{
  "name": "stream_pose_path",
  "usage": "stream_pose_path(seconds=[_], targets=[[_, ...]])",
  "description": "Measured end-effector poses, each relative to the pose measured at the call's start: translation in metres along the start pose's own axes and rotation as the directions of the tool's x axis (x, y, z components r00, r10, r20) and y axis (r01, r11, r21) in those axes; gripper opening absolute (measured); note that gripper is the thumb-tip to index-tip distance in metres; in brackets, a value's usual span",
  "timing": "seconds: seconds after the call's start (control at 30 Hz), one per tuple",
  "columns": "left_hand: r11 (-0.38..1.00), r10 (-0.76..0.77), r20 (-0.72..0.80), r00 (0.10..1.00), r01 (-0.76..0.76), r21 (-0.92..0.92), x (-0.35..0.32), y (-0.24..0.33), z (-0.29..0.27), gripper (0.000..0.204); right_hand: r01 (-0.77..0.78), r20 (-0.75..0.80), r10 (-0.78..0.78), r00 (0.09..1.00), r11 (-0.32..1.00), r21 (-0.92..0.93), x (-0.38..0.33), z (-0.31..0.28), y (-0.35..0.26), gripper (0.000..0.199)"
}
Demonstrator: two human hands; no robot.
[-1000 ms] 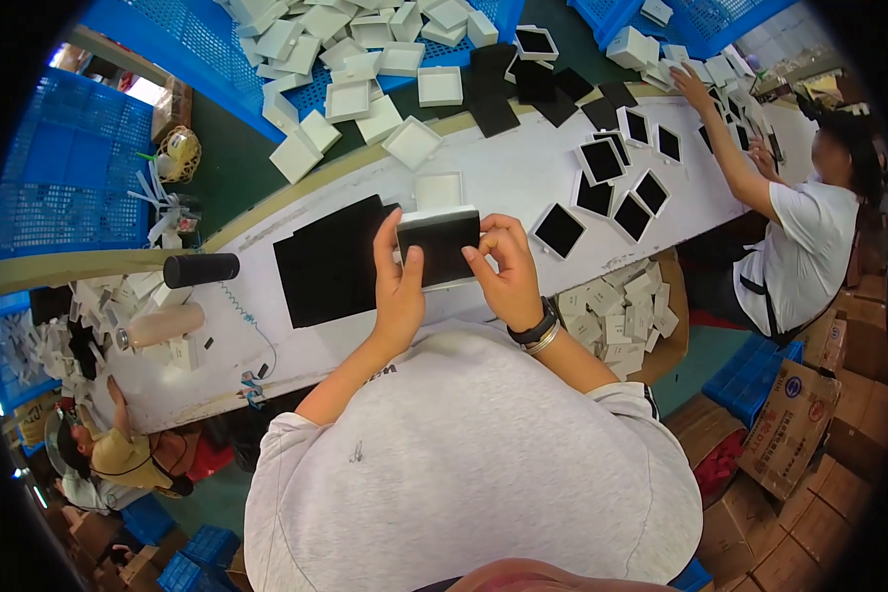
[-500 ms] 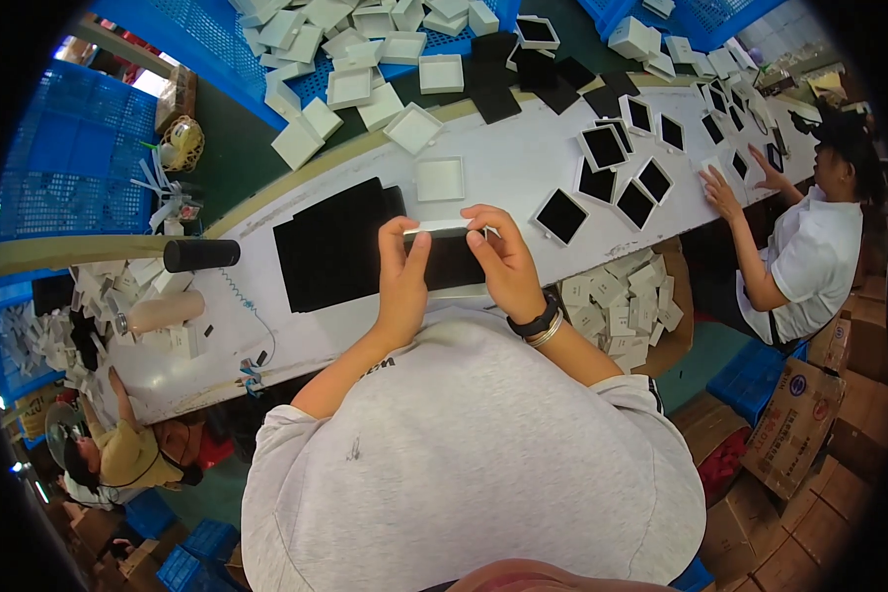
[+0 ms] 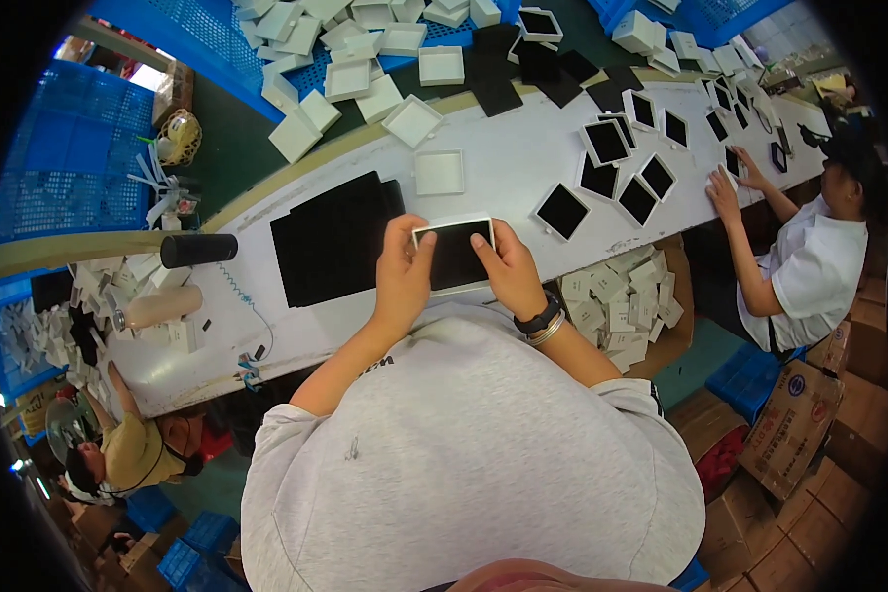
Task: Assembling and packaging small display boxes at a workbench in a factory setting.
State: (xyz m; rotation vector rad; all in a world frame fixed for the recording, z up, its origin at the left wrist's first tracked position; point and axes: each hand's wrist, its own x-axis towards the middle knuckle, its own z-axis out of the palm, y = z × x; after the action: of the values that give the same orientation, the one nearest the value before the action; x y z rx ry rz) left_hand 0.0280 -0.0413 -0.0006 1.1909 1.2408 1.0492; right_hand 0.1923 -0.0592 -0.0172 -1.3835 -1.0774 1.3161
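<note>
Between my two hands is a shallow white box [image 3: 454, 225] with a black sheet [image 3: 454, 259] lying inside its rim. My left hand [image 3: 403, 271] grips the box's left end, thumb on the black sheet. At the other end my right hand [image 3: 511, 266] holds on, its thumb also pressing the sheet near the upper right corner. Left of my hands lies a stack of black sheets [image 3: 331, 242] on the white table. An unlined white box [image 3: 439, 173] rests just beyond the held one.
Several black-lined boxes [image 3: 562, 211] lie to the right on the table [image 3: 503, 148]. White boxes [image 3: 350, 77] heap up at the far side by a blue crate [image 3: 229, 61]. A carton of white boxes [image 3: 676, 340] stands below the table's edge. Co-workers sit right [image 3: 804, 247] and left [image 3: 133, 454].
The box in my hands has tipped so its black-lined inside now faces up to view. My right fingers have come down from its far edge. The right co-worker's hands have moved closer together.
</note>
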Motion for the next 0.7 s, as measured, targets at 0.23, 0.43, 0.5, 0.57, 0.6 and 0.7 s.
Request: stream_pose_path(seconds=[0.23, 0.43, 0.5, 0.57, 0.6, 0.7], targets=[[0.917, 0.026, 0.17, 0.985, -0.092, 0.389, 0.017, -0.014, -0.008, 0.049, -0.09, -0.315, 0.006, 0.949, 0.963, -0.253, 0.04, -0.054, 0.064, 0.042], [0.389, 0.258, -0.127, 0.958, 0.017, 0.921, 0.066, -0.063, -0.095, 0.083, -0.63, 0.095, 0.624, 0.776, 0.759, 0.164, 0.074, -0.079, 0.062, 0.052], [0.362, 0.154, -0.1, 0.983, 0.038, 0.931, 0.079, -0.062, -0.116, 0.087, -0.623, 0.208, 0.614, 0.761, 0.781, -0.026, 0.082, -0.059, 0.086, 0.054], [0.346, 0.123, -0.062, 0.99, 0.016, 0.938, 0.093, -0.053, -0.119, 0.086, -0.249, 0.095, 0.312, 0.945, 0.88, -0.404, 0.106, -0.035, 0.12, 0.058], [0.393, 0.043, 0.022, 0.999, -0.037, 0.919, 0.099, -0.054, -0.12, 0.083, -0.252, 0.106, 0.319, 0.942, 0.879, -0.404, 0.122, -0.021, 0.119, 0.058], [0.486, -0.003, 0.127, 0.992, -0.11, 0.867, 0.108, -0.048, -0.117, 0.073, -0.054, -0.122, -0.019, 0.992, 0.823, -0.565, 0.168, 0.001, 0.118, 0.06]])
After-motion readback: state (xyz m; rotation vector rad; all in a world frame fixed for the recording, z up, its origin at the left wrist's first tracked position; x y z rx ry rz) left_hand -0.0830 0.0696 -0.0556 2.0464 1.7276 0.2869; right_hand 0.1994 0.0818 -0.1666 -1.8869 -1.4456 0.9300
